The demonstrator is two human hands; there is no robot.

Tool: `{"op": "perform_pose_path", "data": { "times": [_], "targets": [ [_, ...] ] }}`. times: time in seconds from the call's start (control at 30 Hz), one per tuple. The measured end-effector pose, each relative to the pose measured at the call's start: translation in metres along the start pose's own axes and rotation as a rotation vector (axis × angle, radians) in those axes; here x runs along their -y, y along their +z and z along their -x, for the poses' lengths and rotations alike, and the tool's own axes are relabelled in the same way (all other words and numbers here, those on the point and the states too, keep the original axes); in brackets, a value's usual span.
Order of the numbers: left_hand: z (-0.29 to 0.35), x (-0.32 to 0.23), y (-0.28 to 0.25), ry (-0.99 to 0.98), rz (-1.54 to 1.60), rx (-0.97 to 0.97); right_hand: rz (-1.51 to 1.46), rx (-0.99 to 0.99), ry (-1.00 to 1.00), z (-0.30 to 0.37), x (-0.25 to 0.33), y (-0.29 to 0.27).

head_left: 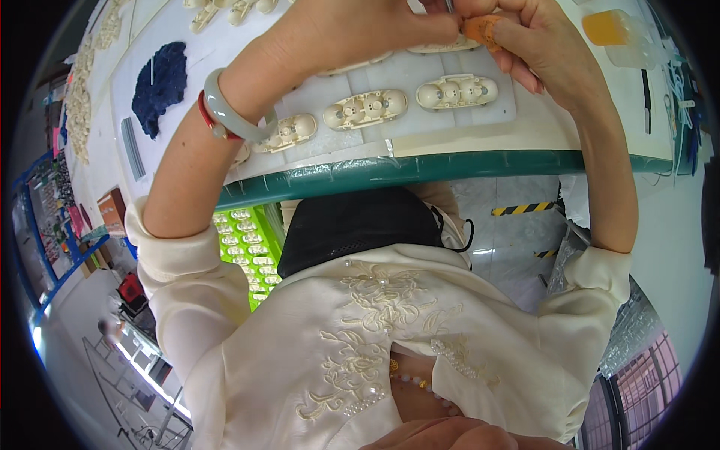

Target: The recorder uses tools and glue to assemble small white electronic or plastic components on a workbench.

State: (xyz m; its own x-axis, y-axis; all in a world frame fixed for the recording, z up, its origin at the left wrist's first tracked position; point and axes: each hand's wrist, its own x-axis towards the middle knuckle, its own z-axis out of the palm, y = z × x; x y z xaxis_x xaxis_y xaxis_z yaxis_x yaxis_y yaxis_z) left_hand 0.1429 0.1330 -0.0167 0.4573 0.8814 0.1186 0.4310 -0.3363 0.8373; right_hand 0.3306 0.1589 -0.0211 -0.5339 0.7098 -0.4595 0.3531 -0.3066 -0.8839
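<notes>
My left hand (382, 30) and my right hand (531, 41) meet at the top edge, above a row of cream plastic parts. My left thumb is pressed in against its fingers, whose tips are partly cut off by the picture's edge. Curled fingers close my right hand next to a crinkled orange piece (481, 31), perhaps a rubber finger cot. A thin metal-looking bit (450, 5) shows between the hands; what they grip is mostly hidden. Below them lie a cream part with round domes (457, 91), a similar part (365, 109) and another (289, 133) by my left wrist.
A dark blue cloth (159, 86) and a grey strip (133, 148) lie at left. At far right stands a translucent container with amber contents (604, 28), near pale cables (681, 105). Green edging (420, 166) borders the table; a bright green tray (271, 247) of parts sits below.
</notes>
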Motion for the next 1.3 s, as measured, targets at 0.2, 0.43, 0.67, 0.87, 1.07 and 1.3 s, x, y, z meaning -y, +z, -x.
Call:
{"op": "perform_pose_path", "data": {
  "times": [0.2,0.43,0.67,0.87,1.07,1.3],
  "targets": [
    [0.001,-0.007,-0.014,-0.166,0.208,-0.149,0.072,0.048,-0.044,-0.001,0.01,-0.004],
    [0.015,-0.011,-0.009,-0.214,0.05,-0.131,0.185,0.039,-0.077,-0.004,0.009,-0.002],
    [0.016,-0.017,-0.003,-0.185,-0.043,-0.096,0.087,0.015,-0.05,-0.009,0.003,-0.005],
    [0.013,-0.016,0.001,-0.064,-0.149,-0.092,0.094,0.091,0.056,-0.001,0.019,-0.004],
    [0.015,-0.016,-0.001,-0.12,-0.123,-0.103,0.152,0.136,0.048,-0.018,0.014,-0.004],
    [0.013,-0.012,0.002,0.029,-0.129,-0.105,0.072,0.139,0.062,-0.013,0.014,-0.01]
  ]
}}
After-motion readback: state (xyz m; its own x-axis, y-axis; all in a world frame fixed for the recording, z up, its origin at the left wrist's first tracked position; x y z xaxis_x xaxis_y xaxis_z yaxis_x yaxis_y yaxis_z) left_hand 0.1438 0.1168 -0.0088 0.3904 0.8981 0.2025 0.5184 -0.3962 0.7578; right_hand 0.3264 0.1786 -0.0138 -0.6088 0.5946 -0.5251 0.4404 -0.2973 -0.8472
